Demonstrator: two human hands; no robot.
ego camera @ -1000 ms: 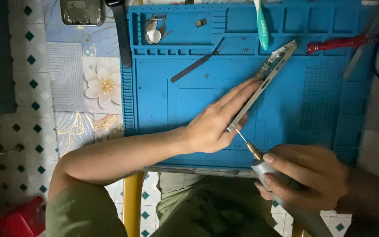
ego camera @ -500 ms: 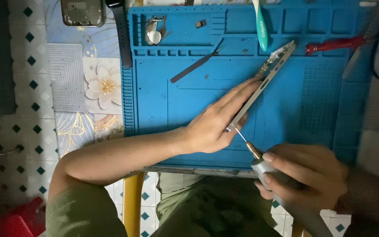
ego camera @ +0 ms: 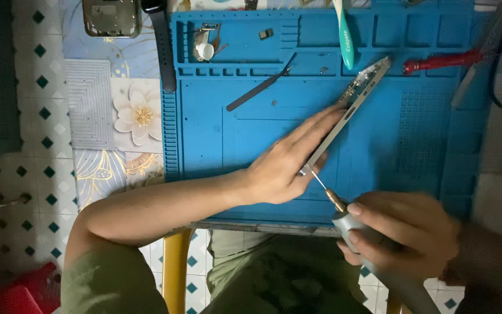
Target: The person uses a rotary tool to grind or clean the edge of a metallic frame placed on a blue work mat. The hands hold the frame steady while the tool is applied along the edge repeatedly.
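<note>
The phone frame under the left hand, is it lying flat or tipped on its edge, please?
Tipped on edge: the phone frame shows only its thin side, steadied by the left hand on the blue mat.

One head-worn camera looks steeply down from above, fairly near, onto the blue work mat (ego camera: 228, 139) on the counter (ego camera: 117, 116), with the person's lap at the bottom edge.

The scene is dim overall, with the blue work mat (ego camera: 233, 145) the brightest area — light falls on it softly from above, without hard glare. The edges sink into dark shadow, deepest at left and right. The right hand (ego camera: 405, 232) is smeared by motion blur; the left hand (ego camera: 286, 163) stays fairly sharp.
</note>
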